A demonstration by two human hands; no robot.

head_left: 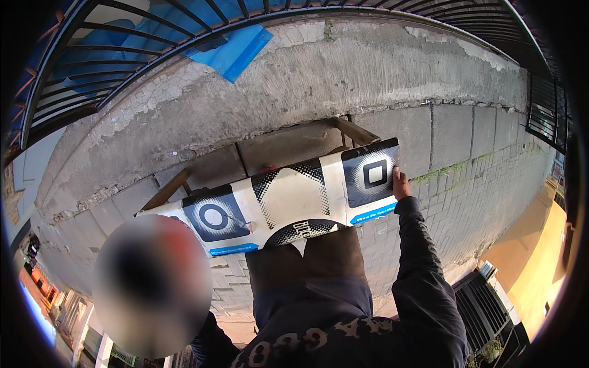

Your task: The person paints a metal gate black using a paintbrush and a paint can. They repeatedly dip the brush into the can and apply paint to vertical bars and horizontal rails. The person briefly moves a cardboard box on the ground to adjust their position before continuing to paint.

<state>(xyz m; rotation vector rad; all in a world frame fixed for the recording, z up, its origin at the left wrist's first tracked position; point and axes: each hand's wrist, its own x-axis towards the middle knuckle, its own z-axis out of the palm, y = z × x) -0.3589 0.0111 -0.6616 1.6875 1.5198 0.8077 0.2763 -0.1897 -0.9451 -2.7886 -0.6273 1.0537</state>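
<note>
A long black, white and cream printed panel point(291, 199) with blue strips along its near edge stretches across in front of my legs. Wooden legs or frame pieces point(357, 131) stick out past its far edge, so it seems to cover a low bench or table; the frame underneath is mostly hidden. My right hand point(401, 184) grips the panel's right end, fingers closed at the edge. Of my left arm only the dark sleeve point(211, 340) shows at the lower left. A round blurred patch lies beyond it, and my left hand cannot be seen.
Paving slabs and bricks point(454, 202) lie underfoot. Beyond the panel runs a rough concrete ledge point(368, 67), backed by a black metal railing point(92, 61). Blue plastic sheeting point(236, 52) hangs out over the ledge. A yellowish wall point(527, 257) stands at the right.
</note>
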